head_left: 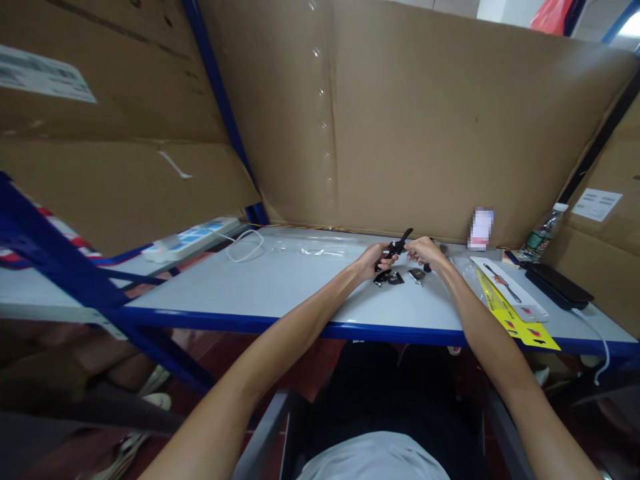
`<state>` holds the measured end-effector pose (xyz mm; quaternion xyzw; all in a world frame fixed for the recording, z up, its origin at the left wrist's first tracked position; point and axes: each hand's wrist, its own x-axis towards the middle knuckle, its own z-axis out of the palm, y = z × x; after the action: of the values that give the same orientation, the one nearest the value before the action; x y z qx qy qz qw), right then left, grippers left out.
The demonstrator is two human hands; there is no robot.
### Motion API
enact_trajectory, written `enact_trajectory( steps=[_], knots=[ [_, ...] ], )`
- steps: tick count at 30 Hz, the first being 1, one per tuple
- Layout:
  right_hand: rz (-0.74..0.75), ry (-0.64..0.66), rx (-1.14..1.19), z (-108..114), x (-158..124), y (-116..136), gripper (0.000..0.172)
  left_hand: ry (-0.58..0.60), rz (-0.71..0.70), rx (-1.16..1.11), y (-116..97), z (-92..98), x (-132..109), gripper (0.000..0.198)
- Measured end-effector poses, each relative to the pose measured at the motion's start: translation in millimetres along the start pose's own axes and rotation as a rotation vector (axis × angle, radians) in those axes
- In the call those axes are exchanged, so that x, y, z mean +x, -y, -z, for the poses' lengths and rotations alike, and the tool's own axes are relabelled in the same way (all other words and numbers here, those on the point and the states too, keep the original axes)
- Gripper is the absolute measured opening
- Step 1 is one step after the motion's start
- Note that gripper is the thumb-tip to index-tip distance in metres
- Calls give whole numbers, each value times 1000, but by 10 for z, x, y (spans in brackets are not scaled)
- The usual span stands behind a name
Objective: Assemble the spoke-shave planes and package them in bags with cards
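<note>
Both my hands meet over the middle of the grey table (pixel 280 280). My left hand (pixel 373 259) and my right hand (pixel 424 252) are closed on the two ends of a thin black strap (pixel 400 244), which looks like a watch band, held tilted above the tabletop. Under my hands lie small dark parts (pixel 391 278) and a small silver piece (pixel 417 275), too small to name. My fingers pinch the strap; its lower end is hidden by my left hand.
A white box with a watch picture (pixel 510 288) and a yellow card (pixel 520 320) lie at the right, beside a flat black device (pixel 557 285) and a water bottle (pixel 543 233). A power strip (pixel 193 238) with a white cable sits at left. Cardboard sheets wall the back.
</note>
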<state>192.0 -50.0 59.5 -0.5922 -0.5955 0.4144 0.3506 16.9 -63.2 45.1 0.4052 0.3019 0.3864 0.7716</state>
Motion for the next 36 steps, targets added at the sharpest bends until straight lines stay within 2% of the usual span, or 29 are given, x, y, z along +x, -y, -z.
enact_trajectory(
  steps=[7,16,25,28,30,33,34,36],
  knots=[
    [8,43,114,2,57,-62,21,-18,4,-30,12,10,15,24],
    [76,15,179,-70,107,-111,17,-56,67,-147,13,19,33,20],
    [62,6,175,-77,92,-86,17,-57,56,-161,8,9,23,22],
    [53,-1,96,-61,72,-66,17,-44,64,-155,4,14,17,21],
    [62,-105,-77,-25,61,-51,19,-44,64,-146,3,21,15,20],
    [222,-418,-371,44,47,-39,21,-43,75,-149,9,38,21,17],
    [313,-465,-415,59,42,-39,21,-37,86,-155,12,46,27,16],
    [479,-413,-442,69,31,-43,22,-10,117,-167,20,64,44,14]
  ],
)
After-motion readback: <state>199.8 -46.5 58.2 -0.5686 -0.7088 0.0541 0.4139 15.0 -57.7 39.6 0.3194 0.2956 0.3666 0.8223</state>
